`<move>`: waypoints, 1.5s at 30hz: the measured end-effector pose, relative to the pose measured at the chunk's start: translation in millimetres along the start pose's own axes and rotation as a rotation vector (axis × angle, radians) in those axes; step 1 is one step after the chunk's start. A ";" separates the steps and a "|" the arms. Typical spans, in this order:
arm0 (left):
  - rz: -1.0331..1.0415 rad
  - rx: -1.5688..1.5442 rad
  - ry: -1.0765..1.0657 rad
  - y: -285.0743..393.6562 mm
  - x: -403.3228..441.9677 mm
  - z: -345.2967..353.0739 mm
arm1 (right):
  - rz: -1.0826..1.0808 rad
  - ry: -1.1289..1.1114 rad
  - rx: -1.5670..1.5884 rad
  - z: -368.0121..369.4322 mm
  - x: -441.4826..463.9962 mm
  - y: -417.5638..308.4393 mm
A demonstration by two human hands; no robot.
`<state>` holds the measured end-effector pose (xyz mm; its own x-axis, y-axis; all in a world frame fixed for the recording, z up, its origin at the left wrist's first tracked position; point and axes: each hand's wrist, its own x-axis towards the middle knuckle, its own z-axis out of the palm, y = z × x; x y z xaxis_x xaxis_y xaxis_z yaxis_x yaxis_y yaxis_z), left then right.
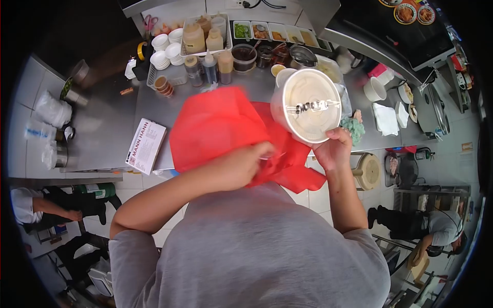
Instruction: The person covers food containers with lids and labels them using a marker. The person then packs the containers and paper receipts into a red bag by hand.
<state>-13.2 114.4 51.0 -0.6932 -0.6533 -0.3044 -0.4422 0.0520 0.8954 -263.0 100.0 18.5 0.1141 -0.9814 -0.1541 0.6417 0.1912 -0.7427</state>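
Left hand [248, 165], blurred, grips the red bag [220, 120] at the near edge of the desk [110, 123]; right hand [333, 150] holds the lidded tub [311, 107] just beside it. Good handling: tub level, bag spread.

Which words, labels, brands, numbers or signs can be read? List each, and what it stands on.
"MANN HANN": white carton.
Too blurred: black marking on the round lid.
Too small: carton's fine print; round stickers on the dark appliance; label on the green container.
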 end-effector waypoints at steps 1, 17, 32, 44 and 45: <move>-0.191 -0.025 -0.003 7.6 -5.0 -7.3 | -0.020 0.036 0.032 -4.2 -1.8 -0.1; 0.197 0.763 0.411 -27.9 15.8 -25.3 | -0.122 0.733 -0.756 -134.9 -14.5 39.9; -0.396 0.612 0.207 -11.4 -52.5 -34.2 | -0.198 -0.277 -1.898 19.3 3.4 2.8; -0.386 -0.089 0.177 -107.1 -19.9 -124.6 | -0.038 -0.552 -1.542 -35.0 94.7 10.2; -0.464 -0.271 0.117 -124.7 -19.6 -131.0 | -0.003 -0.550 -1.408 -38.5 94.8 10.8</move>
<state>130.2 21.8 -12.1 -0.3861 -0.6416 -0.6628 -0.5131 -0.4477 0.7323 -274.5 9.6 -29.2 0.5801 -0.8038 -0.1321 -0.5499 -0.2667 -0.7915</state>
